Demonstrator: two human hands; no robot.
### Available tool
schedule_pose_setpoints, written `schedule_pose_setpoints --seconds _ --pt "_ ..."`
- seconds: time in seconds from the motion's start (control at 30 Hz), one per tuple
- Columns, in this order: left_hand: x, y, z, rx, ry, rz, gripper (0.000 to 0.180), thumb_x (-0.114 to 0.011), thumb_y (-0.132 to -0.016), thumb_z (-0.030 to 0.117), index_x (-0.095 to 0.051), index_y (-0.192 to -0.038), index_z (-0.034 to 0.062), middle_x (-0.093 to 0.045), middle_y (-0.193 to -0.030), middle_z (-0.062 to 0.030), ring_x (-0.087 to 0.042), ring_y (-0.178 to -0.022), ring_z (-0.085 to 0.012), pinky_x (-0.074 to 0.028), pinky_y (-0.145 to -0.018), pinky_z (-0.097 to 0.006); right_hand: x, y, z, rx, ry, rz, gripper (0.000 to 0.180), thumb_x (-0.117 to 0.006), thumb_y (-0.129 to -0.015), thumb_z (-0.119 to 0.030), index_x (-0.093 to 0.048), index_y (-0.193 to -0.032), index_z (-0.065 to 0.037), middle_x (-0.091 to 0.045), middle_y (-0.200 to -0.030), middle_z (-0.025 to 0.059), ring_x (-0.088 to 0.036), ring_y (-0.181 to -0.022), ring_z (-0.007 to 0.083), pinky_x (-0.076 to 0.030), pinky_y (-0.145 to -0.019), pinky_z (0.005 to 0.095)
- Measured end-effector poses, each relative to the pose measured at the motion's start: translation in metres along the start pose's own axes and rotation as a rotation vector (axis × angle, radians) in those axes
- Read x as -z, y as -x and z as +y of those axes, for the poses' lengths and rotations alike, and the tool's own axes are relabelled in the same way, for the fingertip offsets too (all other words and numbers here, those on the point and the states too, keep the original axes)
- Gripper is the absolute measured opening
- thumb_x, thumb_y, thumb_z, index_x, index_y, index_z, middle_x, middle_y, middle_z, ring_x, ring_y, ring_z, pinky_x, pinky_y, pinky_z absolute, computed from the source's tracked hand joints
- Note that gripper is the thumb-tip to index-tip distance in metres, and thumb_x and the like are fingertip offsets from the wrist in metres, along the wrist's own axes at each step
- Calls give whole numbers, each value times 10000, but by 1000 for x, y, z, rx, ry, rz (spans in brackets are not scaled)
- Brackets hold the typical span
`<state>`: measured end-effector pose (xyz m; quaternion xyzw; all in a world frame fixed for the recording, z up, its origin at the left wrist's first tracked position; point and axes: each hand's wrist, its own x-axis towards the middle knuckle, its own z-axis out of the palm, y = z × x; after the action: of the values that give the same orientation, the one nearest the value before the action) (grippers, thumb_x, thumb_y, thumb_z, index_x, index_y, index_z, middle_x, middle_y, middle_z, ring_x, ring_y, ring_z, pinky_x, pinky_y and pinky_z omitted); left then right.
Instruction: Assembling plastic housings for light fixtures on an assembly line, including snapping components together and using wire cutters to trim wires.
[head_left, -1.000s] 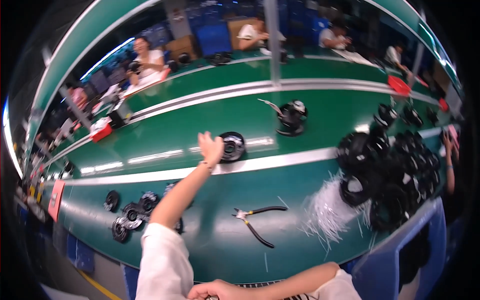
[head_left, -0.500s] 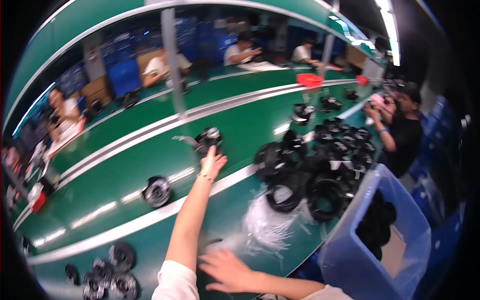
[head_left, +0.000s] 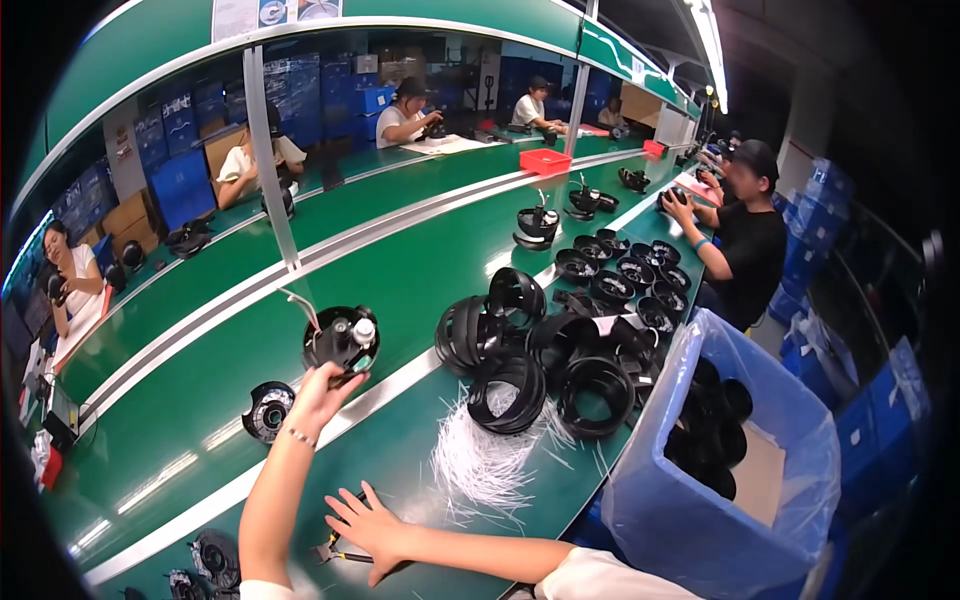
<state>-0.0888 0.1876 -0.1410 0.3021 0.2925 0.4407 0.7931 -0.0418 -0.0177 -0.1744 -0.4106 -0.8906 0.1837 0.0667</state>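
Note:
My left arm, with a bracelet at the wrist, reaches over the green bench. The fingers of my left hand (head_left: 324, 394) are closed on the near rim of a round black motor housing (head_left: 341, 338), with a white cylindrical part on top and loose wires at its far left. Just left of that hand, a black disc-shaped part (head_left: 268, 411) with a silvery centre lies on the bench. My right hand (head_left: 368, 528) is spread, palm down, low over the near bench. Partly under it lies a pair of cutting pliers (head_left: 350, 556) with yellow-and-black handles, not gripped.
White plastic strips (head_left: 480, 460) are heaped beside stacked black rings (head_left: 595, 395). Several black bowl-shaped parts (head_left: 612, 287) stand beyond. A blue lined bin (head_left: 640, 500) holds black parts at right. A co-worker (head_left: 745, 235) handles a part; others sit across the bench. A red tray (head_left: 545, 162) lies farther off.
The view has swung right, so everything sits farther left in the picture. My left hand remains at the motor housing, which now stands nearer the disc-shaped part. My right hand's fingers are more spread.

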Motion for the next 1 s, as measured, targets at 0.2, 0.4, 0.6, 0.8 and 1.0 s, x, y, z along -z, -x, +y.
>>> schedule_pose_setpoints --seconds 0.2,0.4,0.6,0.8,1.0 --pt "0 125 30 -66 -207 84 528 -496 -708 16 -319 -1195 114 -524 -1059 -156 -572 -907 -338 -521 -665 -352 4 -1 16 113 61 21 1014 -794 -344 -395 -383 -1173 20 -373 -1212 196 -377 -1093 325 -306 -906 448" --pt "22 199 20 -216 -175 149 466 -592 -691 39 -418 -1116 124 -573 -983 -67 -586 -893 -286 -502 -610 -348 21 36 16 101 51 66 828 -712 -453 -251 -395 -1166 25 -435 -1109 194 -428 -996 334 -339 -865 413" --pt "39 262 17 -330 -223 173 535 -558 -679 -46 -379 -1169 74 -482 -1058 -67 -526 -920 -183 -548 -601 -353 32 56 18 -185 54 391 441 -589 -517 -94 -535 -947 -12 -504 -899 169 -471 -867 341 -409 -757 391" --pt "36 279 17 -286 -320 166 618 -539 -683 -52 -331 -1242 110 -458 -1082 -48 -510 -923 -160 -548 -632 -340 121 77 -11 -125 188 1008 505 -662 -511 -75 -532 -997 -24 -486 -879 124 -523 -744 296 -436 -669 355" --pt "35 276 12 -191 -340 136 734 -514 -687 -37 -212 -1332 140 -386 -1170 -77 -513 -945 -163 -536 -666 -299 157 45 -57 252 598 745 462 -619 -528 -64 -559 -983 -9 -486 -873 96 -463 -729 232 -373 -616 330"
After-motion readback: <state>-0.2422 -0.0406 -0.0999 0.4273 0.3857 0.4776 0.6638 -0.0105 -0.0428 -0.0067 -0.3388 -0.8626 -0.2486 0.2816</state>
